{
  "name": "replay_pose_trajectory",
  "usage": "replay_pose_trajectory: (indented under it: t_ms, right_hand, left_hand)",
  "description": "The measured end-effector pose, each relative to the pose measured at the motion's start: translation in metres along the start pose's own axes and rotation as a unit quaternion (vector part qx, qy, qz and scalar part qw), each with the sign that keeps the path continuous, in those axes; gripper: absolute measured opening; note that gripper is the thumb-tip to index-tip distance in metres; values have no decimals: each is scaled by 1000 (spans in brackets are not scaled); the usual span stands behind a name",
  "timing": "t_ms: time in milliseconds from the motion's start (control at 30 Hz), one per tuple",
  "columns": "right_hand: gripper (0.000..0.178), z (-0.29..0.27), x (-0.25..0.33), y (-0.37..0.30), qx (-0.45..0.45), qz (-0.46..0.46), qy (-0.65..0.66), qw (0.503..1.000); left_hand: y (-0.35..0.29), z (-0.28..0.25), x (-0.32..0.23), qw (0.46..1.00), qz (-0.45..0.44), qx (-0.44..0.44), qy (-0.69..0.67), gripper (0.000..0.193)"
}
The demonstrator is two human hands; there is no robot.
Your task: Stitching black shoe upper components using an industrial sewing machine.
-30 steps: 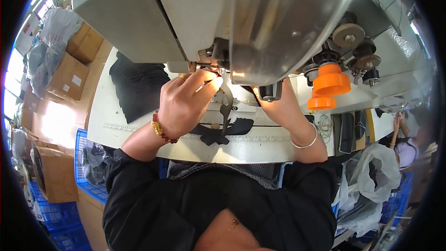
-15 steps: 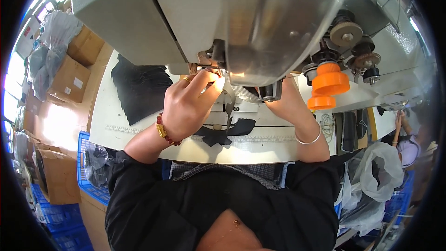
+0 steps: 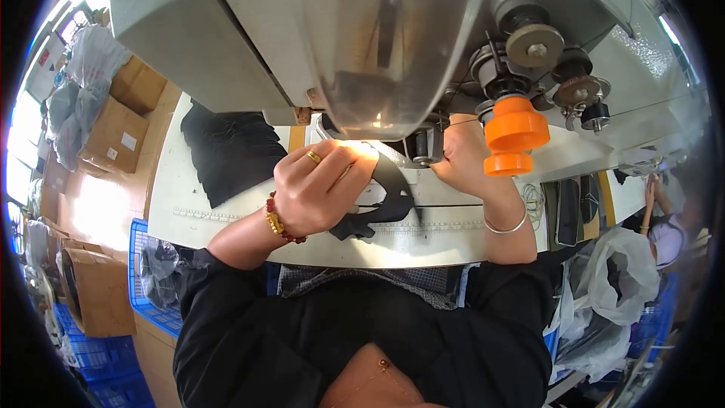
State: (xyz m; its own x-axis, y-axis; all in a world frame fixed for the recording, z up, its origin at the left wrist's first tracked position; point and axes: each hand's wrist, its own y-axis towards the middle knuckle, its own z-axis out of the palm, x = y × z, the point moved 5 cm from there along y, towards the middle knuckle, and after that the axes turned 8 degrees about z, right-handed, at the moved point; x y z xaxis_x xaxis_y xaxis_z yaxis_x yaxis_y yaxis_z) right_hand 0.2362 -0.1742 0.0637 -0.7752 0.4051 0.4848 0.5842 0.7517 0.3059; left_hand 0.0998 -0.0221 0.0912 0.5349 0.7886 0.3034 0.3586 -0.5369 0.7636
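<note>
My left hand [image 3: 321, 189] is closed at the brightly lit spot under the sewing machine [image 3: 249, 15], fingertips pinched on a piece of black fabric [image 3: 394, 195]. The fabric curves from those fingertips down toward the table's near edge. To the right of the machine's clear cover is my right hand [image 3: 462, 155]. Its fingers are mostly hidden behind the machine parts, so what they do cannot be made out. A pale mesh strip [image 3: 393, 154] shows between the hands.
A stack of black cut pieces [image 3: 230, 151] lies left on the white table [image 3: 170, 193]. A ruler strip [image 3: 445, 224] runs along the near edge. Orange knobs [image 3: 517, 125] hang at right. Blue baskets [image 3: 143, 257], cartons [image 3: 109, 136] and plastic bags [image 3: 615, 272] surround the table; another person [image 3: 664, 238] sits far right.
My left hand has shifted slightly right and toward me. The black fabric now bends in a wider curve beside it. The machine appears lower and further left in view.
</note>
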Motion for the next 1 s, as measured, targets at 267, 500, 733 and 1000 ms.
replay_pose_trajectory:
  t_ms: [267,500,733,1000]
  right_hand:
    - [17,-7,-3,0,-87,11,80,993]
    - [16,-6,21,-8,-71,-41,-38,996]
    - [23,11,27,-15,-5,48,32,998]
    - [29,27,47,-21,-109,-34,-122,986]
  left_hand:
    - [-4,9,-7,999,-16,-29,26,24]
    - [-6,12,3,999,-12,-22,25,22]
    - [-2,4,8,998,-58,33,-1,15]
    - [-2,1,16,998,-39,40,-27,17]
